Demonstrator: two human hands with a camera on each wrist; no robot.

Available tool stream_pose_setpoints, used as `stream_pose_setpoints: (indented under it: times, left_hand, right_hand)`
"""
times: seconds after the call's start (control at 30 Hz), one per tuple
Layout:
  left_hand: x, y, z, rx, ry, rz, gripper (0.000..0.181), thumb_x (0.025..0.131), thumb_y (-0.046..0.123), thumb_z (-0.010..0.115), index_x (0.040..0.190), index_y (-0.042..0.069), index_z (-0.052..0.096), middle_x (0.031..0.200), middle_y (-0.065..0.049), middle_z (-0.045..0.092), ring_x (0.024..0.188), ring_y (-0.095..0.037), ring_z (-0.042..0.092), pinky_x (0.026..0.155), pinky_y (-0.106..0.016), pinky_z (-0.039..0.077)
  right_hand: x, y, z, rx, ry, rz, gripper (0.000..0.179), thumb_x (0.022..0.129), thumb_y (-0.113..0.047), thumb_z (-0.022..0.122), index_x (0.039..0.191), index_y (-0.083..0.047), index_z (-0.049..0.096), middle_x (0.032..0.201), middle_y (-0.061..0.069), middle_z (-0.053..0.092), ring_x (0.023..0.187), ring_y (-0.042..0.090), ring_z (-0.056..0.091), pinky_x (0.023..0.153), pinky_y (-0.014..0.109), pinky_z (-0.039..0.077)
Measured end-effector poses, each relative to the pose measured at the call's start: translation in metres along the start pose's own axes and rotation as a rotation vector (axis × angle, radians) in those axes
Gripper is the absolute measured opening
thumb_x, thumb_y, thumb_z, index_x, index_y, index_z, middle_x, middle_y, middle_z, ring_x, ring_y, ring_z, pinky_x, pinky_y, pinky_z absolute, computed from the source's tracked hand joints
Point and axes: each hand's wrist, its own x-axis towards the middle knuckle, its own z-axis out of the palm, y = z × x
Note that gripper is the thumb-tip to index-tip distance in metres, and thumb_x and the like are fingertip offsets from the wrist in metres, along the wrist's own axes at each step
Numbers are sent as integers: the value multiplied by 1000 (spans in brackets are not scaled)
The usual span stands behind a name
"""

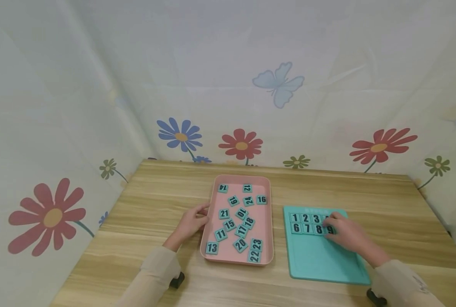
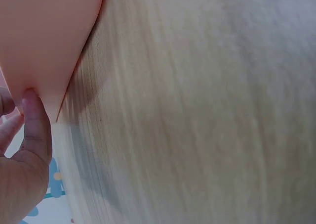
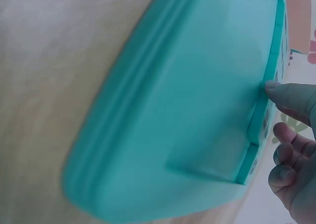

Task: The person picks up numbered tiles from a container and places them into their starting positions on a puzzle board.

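Observation:
My left hand (image 1: 189, 222) is at the left side of a pink tray (image 1: 272, 243). Its thumb lies against the outer wall and its fingertips are at the rim, pinching the tray's edge. To the right lies a teal number board (image 1: 324, 260) with two rows of number tiles along its top. My right hand (image 1: 344, 232) pinches the number 9 tile (image 1: 330, 229), which sits at the end of the lower row, beside the 8 tile (image 1: 318, 230). In the right wrist view the thumb (image 3: 289, 95) touches that row's front edge. The hand covers the upper row's right end.
Loose number tiles lie scattered in the tray, among them a 13 tile (image 1: 212, 248) and a 16 tile (image 1: 261, 199). Tray and board stand apart on a wooden table (image 1: 166, 187). A flower-printed curtain (image 1: 220, 98) encloses the table behind and at the sides.

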Motion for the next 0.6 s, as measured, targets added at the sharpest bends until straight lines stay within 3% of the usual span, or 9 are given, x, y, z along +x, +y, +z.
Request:
stream_pose_setpoints:
  times: [0.27,0.6]
  left_hand:
    - [0,0,0,-5,6,-3,46,81,4,53,127,9,47,104,-15,55,86,-22,60,64,-26,56]
    - [1,-1,-1,4,-1,-13,46,83,5,53,128,10,46,106,-15,54,87,-21,60,66,-26,56]
  right_hand:
    - [13,-18,-6,16,13,-45,24,72,-18,69,95,-11,65,92,2,51,72,11,47,54,21,42]
    - [37,-57,-11,29,126,-239,24,71,-19,71,92,-11,65,87,2,56,73,13,53,55,21,45]
